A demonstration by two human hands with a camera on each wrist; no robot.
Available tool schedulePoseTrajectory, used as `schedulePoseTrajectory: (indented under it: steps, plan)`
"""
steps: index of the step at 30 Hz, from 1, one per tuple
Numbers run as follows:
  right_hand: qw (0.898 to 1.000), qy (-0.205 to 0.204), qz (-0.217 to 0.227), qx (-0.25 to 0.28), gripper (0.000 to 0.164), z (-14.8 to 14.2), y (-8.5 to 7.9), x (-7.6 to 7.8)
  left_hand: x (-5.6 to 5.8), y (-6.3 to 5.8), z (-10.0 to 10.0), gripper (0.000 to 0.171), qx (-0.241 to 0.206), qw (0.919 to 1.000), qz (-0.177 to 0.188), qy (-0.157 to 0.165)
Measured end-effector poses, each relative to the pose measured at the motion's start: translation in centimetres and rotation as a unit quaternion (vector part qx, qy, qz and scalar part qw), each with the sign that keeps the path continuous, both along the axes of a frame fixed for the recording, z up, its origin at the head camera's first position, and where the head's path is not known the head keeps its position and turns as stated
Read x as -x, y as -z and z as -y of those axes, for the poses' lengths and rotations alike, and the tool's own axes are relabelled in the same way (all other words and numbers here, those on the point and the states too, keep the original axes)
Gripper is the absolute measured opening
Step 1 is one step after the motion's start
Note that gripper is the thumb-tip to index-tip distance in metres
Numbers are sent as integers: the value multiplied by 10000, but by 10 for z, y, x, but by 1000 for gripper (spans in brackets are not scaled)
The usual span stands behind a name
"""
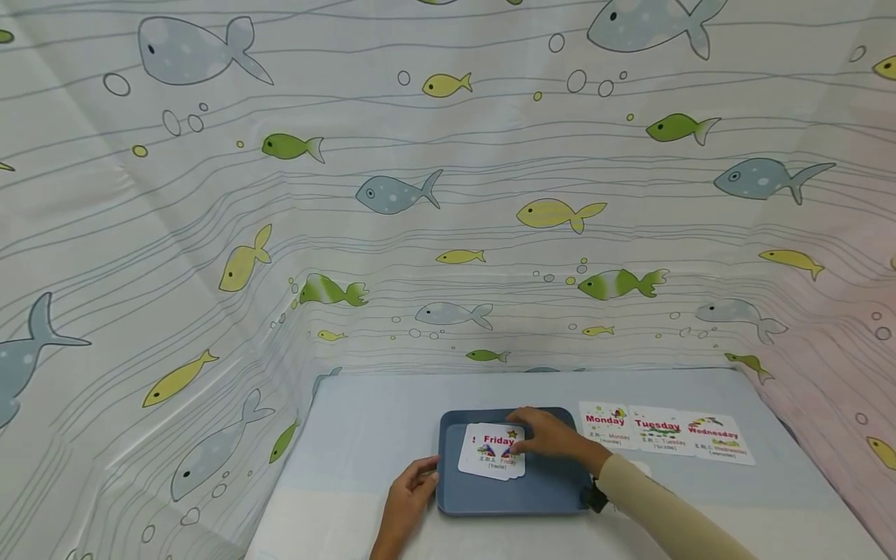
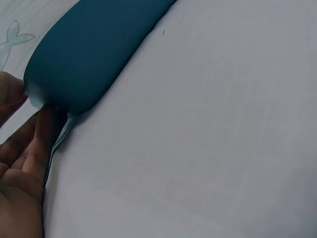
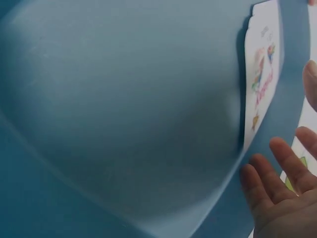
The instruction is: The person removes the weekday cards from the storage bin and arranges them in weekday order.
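A blue-grey tray (image 1: pixel 514 494) holds a small stack of white cards (image 1: pixel 491 451), with "Friday" on the top one; the same stack shows at a slant in the right wrist view (image 3: pixel 261 74). At the tray's left edge my left hand (image 1: pixel 409 494) holds the rim with thumb and fingers; these fingers (image 2: pixel 37 144) meet the tray's side (image 2: pixel 94 54) in the left wrist view. My right hand (image 1: pixel 556 439) reaches over the tray's right side, fingertips near the stack's right edge. Its fingers (image 3: pixel 292 166) are spread and loosely bent, with nothing between them.
Right of the tray lie the Monday card (image 1: pixel 605 426), Tuesday card (image 1: pixel 658 429) and Wednesday card (image 1: pixel 715 437) in a row, slightly overlapping. Another white card (image 1: pixel 640 468) is partly hidden by the right forearm. A fish-patterned curtain (image 1: pixel 448 233) surrounds the pale table (image 1: pixel 350 459).
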State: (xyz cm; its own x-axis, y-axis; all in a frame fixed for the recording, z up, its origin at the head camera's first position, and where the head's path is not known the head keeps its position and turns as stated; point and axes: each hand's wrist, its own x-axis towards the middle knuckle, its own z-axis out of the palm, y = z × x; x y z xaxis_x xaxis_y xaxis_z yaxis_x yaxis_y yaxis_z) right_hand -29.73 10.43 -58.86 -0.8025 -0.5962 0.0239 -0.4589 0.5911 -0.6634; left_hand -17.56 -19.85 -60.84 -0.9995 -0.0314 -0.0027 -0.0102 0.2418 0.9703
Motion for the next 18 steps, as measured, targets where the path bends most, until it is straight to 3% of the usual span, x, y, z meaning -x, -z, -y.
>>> schedulePoseTrajectory:
  steps: [14, 18]
  plan:
    - [9995, -185, -70, -252, 57, 5, 5, 0, -1, -2, 1, 31, 0, 9999, -95, 104]
    - [9993, -229, -127, -276, 57, 4, 6, 0, 1, 4, 0, 31, 31, 10000, -72, 37]
